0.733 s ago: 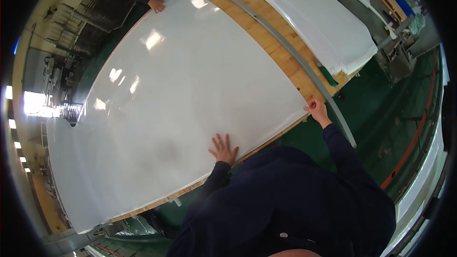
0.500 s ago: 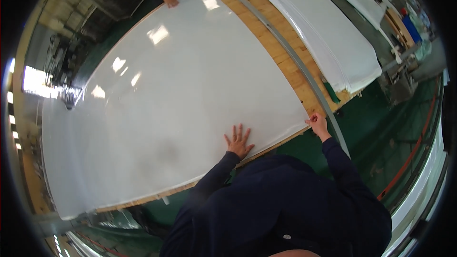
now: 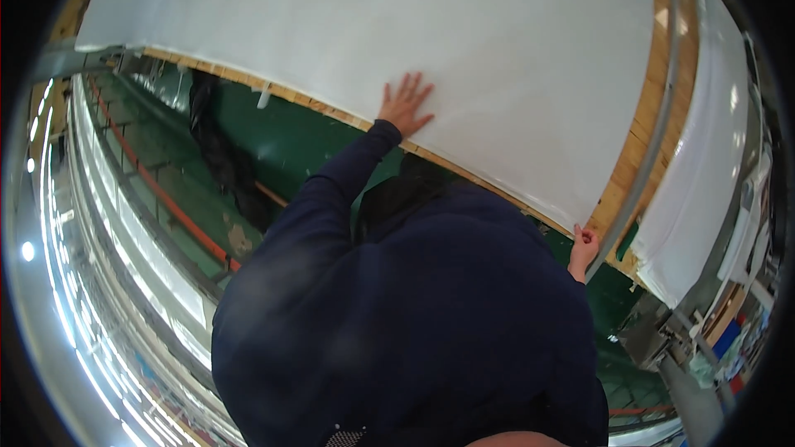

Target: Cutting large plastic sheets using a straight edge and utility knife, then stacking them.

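Observation:
My left hand (image 3: 406, 106) lies flat with spread fingers on a glossy white sheet (image 3: 522, 25), close to its near edge. My right hand (image 3: 584, 244) pinches the sheet at its near right corner. The sheet covers much of a plywood board (image 3: 629, 165), whose narrow rim shows along the near side. A long grey strip (image 3: 650, 165) runs over the bare plywood just right of my right hand.
Stacked white sheets (image 3: 691, 165) lie at the right, with assorted boards and a blue object (image 3: 727, 335) beyond. Below the board are a green floor (image 3: 281, 132) and dark draped material (image 3: 211, 132). An orange rail (image 3: 166, 194) crosses the left side beside bright metal lengths.
My view has swung sharply, so the sheet appears higher and turned, and the other person's hands have left view. Both my hands keep their places on the sheet.

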Demonstrator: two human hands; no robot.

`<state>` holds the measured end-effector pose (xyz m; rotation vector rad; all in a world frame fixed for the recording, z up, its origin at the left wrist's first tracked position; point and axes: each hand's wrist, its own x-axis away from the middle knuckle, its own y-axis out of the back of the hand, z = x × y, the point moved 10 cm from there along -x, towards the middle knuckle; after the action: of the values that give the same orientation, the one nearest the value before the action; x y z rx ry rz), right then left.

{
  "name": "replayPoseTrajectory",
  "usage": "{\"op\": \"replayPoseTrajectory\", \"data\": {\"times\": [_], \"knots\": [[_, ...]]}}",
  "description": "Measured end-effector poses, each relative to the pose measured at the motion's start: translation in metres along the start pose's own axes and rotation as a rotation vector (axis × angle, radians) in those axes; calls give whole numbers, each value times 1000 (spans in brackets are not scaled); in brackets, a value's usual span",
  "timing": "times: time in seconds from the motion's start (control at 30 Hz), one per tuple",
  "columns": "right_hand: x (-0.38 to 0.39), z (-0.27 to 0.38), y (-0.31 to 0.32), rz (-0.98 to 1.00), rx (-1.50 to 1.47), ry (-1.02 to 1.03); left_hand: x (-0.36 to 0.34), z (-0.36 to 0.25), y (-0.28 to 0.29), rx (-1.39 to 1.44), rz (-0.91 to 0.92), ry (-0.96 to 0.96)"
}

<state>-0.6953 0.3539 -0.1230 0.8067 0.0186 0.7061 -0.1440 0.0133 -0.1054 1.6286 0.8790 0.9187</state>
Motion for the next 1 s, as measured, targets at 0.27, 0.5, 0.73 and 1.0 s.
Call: {"op": "replayPoseTrajectory", "data": {"times": [0.27,0.5,0.73,1.0], "knots": [[-12,-16,1,57,-34,9,56,156,14,26,-201,777],[-13,-23,0,19,66,-29,15,10,-19,93,98,503],[-14,-15,-6,8,82,40,9,-11,-15,118,447,438],[-29,6,-5,153,326,-27,-24,-9,-28,-222,549,303]]}}
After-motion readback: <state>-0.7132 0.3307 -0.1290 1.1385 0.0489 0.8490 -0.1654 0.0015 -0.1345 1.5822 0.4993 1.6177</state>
